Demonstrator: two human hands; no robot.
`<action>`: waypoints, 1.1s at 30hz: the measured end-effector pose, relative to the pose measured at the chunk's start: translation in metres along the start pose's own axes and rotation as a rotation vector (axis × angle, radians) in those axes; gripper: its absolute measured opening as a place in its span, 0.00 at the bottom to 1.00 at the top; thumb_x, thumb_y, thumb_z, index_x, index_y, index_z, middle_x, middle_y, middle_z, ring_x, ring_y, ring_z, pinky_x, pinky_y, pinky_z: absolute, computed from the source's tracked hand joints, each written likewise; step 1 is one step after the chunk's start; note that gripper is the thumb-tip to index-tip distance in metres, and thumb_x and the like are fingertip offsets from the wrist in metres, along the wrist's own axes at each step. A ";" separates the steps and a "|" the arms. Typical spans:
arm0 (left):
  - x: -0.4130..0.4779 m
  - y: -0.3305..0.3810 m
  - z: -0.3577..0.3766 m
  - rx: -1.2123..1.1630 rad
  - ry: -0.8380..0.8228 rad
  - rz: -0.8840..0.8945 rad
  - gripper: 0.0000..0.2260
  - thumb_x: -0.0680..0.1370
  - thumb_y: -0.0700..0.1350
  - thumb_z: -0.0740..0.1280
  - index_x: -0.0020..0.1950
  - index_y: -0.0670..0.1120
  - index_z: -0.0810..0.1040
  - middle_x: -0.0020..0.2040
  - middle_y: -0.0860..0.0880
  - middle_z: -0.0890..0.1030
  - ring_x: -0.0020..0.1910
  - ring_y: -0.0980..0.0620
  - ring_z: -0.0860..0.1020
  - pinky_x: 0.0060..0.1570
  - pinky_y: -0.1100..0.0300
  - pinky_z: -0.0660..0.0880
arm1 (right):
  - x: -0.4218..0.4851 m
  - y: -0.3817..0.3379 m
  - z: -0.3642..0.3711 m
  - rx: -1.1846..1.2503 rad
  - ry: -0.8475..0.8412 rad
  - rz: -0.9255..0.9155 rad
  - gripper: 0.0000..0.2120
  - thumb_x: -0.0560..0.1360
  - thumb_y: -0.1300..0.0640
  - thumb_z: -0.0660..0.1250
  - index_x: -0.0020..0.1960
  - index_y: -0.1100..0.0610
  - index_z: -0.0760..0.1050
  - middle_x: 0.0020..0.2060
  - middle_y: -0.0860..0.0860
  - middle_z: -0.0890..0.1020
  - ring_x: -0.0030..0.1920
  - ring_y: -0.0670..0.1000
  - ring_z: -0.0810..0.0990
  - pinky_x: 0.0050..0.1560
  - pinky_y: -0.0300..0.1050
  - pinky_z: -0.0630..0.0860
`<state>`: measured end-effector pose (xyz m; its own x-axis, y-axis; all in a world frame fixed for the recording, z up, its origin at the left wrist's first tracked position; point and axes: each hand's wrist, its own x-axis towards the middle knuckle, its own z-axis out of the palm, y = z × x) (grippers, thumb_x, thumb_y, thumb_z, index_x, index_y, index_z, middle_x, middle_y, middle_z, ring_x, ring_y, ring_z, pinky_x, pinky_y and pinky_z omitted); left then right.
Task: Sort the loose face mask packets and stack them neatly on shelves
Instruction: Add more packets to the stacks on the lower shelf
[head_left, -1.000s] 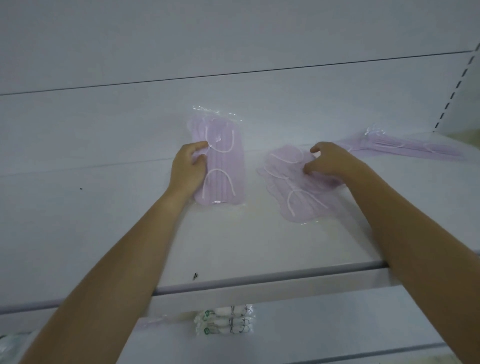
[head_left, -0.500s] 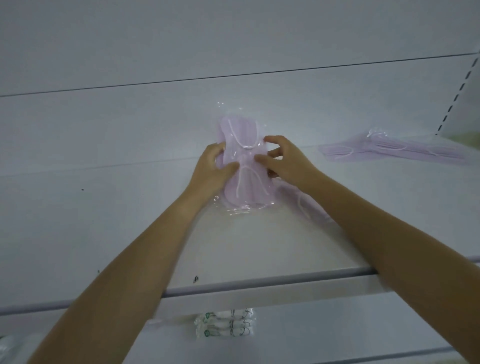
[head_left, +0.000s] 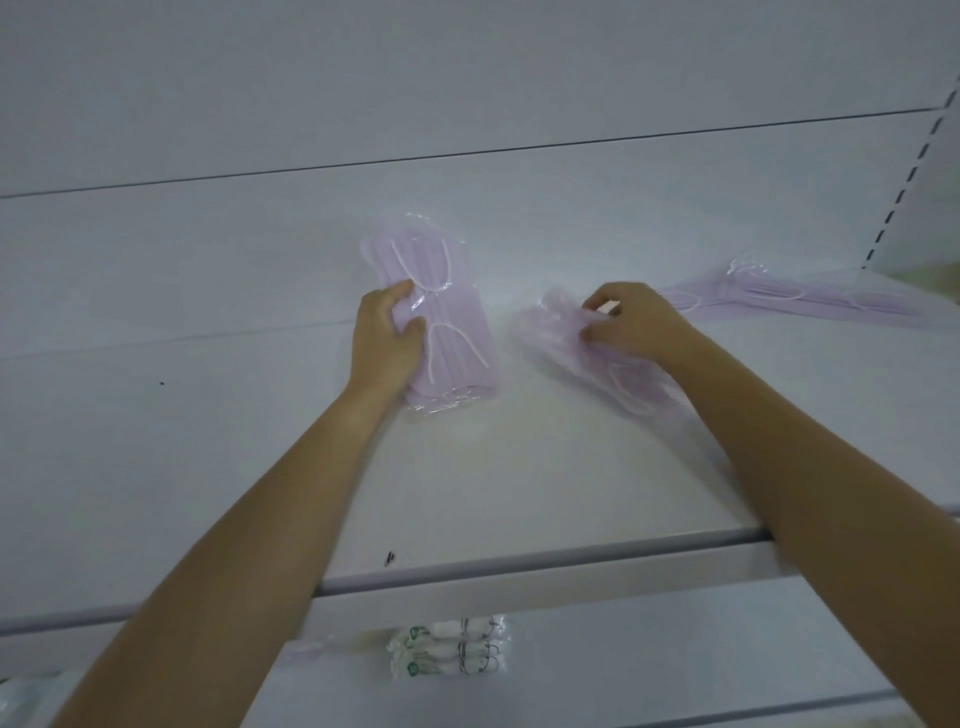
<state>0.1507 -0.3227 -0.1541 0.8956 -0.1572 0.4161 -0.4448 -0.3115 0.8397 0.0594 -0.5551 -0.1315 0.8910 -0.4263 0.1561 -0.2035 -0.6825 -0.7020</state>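
A stack of purple face mask packets (head_left: 452, 322) in clear wrap lies on the white shelf (head_left: 519, 467). My left hand (head_left: 387, 338) grips its left edge, thumb on top. To the right lies another loose purple packet (head_left: 597, 364), blurred. My right hand (head_left: 631, 325) pinches that packet's upper end, with the fingers curled round the plastic. More purple packets (head_left: 789, 304) lie flat at the far right of the same shelf.
The shelf's front lip (head_left: 519, 571) runs across the lower part of the view. On the shelf below sit white packets with green print (head_left: 449, 649). A slotted upright (head_left: 914, 156) stands at the right edge. The back panel (head_left: 467, 104) is white.
Both hands were together on the stack half a second ago. My right hand has moved right to the loose packet and taken hold of it. My left hand stays on the stack.
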 end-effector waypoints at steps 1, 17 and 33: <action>-0.001 0.002 0.000 0.012 -0.013 0.005 0.18 0.77 0.35 0.62 0.68 0.42 0.71 0.65 0.46 0.69 0.65 0.53 0.69 0.57 0.72 0.61 | 0.002 -0.002 -0.001 0.169 0.038 0.020 0.11 0.70 0.60 0.71 0.51 0.53 0.76 0.41 0.51 0.78 0.36 0.50 0.76 0.34 0.39 0.70; -0.005 0.083 0.069 -0.234 -0.057 -0.152 0.21 0.72 0.29 0.66 0.64 0.41 0.72 0.54 0.48 0.76 0.51 0.51 0.76 0.51 0.61 0.74 | 0.048 0.011 -0.049 0.006 0.151 0.002 0.26 0.76 0.48 0.64 0.69 0.60 0.64 0.65 0.59 0.70 0.65 0.59 0.69 0.62 0.46 0.65; -0.024 0.094 0.196 -0.125 0.082 -0.134 0.25 0.71 0.30 0.64 0.68 0.44 0.70 0.66 0.43 0.72 0.64 0.47 0.71 0.63 0.59 0.69 | 0.059 0.170 -0.160 -0.570 -0.136 0.211 0.15 0.70 0.54 0.68 0.53 0.59 0.72 0.58 0.59 0.75 0.62 0.60 0.69 0.59 0.49 0.62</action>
<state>0.0869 -0.5321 -0.1534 0.9463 -0.0433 0.3203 -0.3222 -0.2051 0.9242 0.0127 -0.7914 -0.1310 0.8441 -0.5325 -0.0619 -0.5319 -0.8175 -0.2207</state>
